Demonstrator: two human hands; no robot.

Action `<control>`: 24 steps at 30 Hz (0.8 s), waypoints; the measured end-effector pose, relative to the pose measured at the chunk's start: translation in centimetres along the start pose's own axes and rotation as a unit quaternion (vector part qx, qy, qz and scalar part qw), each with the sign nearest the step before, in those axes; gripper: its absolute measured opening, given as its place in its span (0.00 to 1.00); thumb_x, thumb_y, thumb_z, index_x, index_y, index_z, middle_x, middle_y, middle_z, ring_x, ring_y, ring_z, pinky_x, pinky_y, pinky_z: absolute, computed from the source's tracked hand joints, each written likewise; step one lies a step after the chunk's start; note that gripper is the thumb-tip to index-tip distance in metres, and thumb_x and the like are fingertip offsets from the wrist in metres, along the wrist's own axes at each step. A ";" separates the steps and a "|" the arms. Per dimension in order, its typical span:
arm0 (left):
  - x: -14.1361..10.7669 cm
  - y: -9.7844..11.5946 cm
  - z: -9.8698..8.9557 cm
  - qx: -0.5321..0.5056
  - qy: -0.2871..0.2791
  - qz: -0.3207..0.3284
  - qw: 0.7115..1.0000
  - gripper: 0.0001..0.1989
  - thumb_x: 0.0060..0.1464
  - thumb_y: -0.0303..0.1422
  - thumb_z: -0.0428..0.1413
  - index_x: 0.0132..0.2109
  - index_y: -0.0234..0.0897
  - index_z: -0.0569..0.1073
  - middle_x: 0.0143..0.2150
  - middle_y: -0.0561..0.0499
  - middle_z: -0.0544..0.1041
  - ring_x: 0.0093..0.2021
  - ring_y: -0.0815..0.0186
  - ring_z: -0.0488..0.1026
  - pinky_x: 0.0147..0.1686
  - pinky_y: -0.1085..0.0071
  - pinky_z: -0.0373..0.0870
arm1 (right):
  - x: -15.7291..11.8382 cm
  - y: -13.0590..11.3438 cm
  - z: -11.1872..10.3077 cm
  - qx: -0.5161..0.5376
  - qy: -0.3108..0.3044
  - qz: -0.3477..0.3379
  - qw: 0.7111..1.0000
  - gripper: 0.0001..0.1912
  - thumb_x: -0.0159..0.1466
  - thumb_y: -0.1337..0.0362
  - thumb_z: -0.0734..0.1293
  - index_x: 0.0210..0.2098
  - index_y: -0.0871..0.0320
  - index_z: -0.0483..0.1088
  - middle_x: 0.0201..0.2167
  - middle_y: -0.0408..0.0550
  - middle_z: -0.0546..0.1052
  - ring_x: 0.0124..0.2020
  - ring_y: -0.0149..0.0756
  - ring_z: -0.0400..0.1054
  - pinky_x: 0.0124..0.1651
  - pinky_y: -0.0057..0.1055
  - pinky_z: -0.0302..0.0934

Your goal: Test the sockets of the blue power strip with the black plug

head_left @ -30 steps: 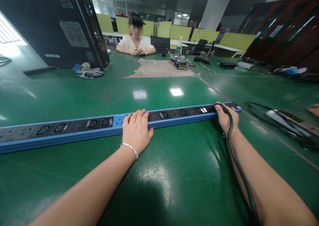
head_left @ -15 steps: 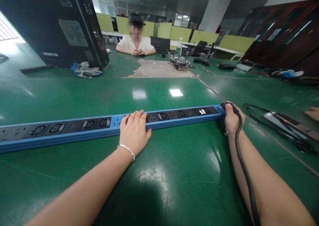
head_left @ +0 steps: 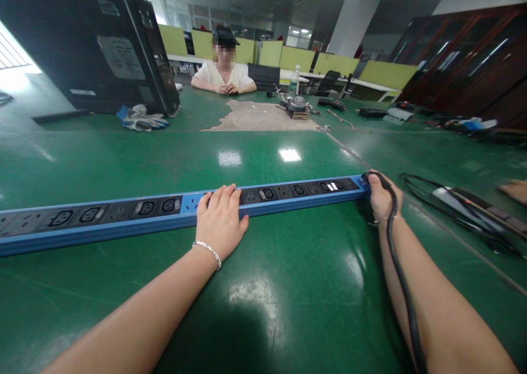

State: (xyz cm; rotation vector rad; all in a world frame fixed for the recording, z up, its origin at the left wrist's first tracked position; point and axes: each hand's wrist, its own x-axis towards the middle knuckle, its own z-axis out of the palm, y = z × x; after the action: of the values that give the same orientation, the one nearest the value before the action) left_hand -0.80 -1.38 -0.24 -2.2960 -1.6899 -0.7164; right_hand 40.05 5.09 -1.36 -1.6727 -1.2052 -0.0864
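A long blue power strip (head_left: 123,232) with black sockets lies slantwise on the green table, running out of view at the left. My left hand (head_left: 220,220) is closed over its middle, fingers across the sockets and thumb along the near side. At the strip's right end, my right hand (head_left: 382,198) is closed around the end where a thick black power cable (head_left: 396,258) comes out; its far fingers are hidden. The cable bends over that hand and hangs down along my right forearm.
A black computer case (head_left: 94,50) stands at the back left, with work gloves (head_left: 142,118) before it. A person (head_left: 224,77) sits across the table. To the right lie a coiled black cable (head_left: 432,201) and another person's hand (head_left: 514,190). A bottle (head_left: 293,82) stands at the back.
Both hands keep their places on the power strip. The whole view has shifted very slightly; nothing has been taken hold of or let go.
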 end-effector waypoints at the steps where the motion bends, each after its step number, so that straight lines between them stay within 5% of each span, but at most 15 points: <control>1: 0.0 0.0 0.0 0.000 0.000 0.000 1.000 0.24 0.53 0.35 0.50 0.57 0.34 0.63 0.59 0.41 0.66 0.59 0.54 0.61 0.59 0.55 0.50 | -0.1 -0.3 -0.2 -0.009 -0.007 -0.002 1.000 0.21 0.59 0.52 0.60 0.42 0.59 0.73 0.44 0.53 0.76 0.48 0.41 0.67 0.53 0.37 0.58; 13: 0.0 0.0 0.0 -0.001 0.003 0.000 1.000 0.25 0.53 0.35 0.50 0.58 0.36 0.63 0.59 0.41 0.66 0.60 0.54 0.60 0.58 0.54 0.50 | 0.0 0.6 -0.1 -0.074 -0.011 -0.007 0.997 0.18 0.58 0.52 0.60 0.42 0.53 0.74 0.45 0.46 0.76 0.57 0.45 0.59 0.61 0.46 0.50; 24: 0.0 0.1 -0.1 -0.007 0.003 -0.002 1.000 0.24 0.53 0.34 0.50 0.57 0.36 0.63 0.60 0.42 0.66 0.60 0.54 0.60 0.59 0.55 0.50 | -0.5 0.5 -0.2 -0.094 -0.018 0.002 0.995 0.22 0.59 0.52 0.59 0.47 0.56 0.72 0.49 0.50 0.73 0.59 0.46 0.57 0.62 0.47 0.46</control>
State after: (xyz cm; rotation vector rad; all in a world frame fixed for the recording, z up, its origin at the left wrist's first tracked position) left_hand -0.75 -1.50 -0.12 -2.2983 -1.6913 -0.7381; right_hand 40.26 4.65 -1.83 -1.8467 -1.2528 -0.1733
